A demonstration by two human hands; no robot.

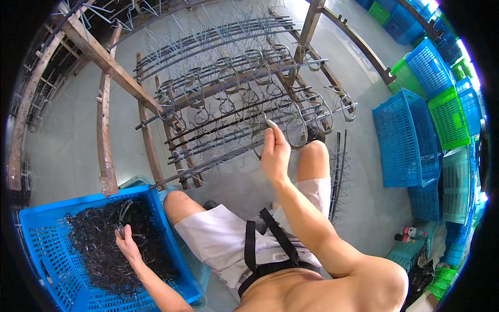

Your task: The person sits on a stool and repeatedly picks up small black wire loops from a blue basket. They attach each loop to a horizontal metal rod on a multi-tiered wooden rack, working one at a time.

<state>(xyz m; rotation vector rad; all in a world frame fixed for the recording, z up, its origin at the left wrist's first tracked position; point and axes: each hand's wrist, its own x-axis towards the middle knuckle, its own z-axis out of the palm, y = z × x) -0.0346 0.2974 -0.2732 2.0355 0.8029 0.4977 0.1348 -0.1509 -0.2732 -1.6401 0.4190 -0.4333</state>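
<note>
At the rack's near rods my right hand (275,153) is raised, thumb and fingers pinched on a curved grey metal piece whose pale end (271,124) shows past the fingertips. Similar looped grey metal pieces (228,75) hang in rows from the rack's rods around it. Down at the left, my left hand (128,245) is closed over a blue crate (179,247). A curved metal piece (125,210) rises at its fingertips, seemingly gripped by them. Beneath it the crate holds a tangled heap of dark curved pieces (99,255).
The rack has brown, worn posts (105,135) and dark horizontal rods with thin wire hooks (208,36). Stacked blue crates (403,138) and green crates (449,119) line the right side. Loose rods with wire hooks (339,171) lie on the floor right of my knee.
</note>
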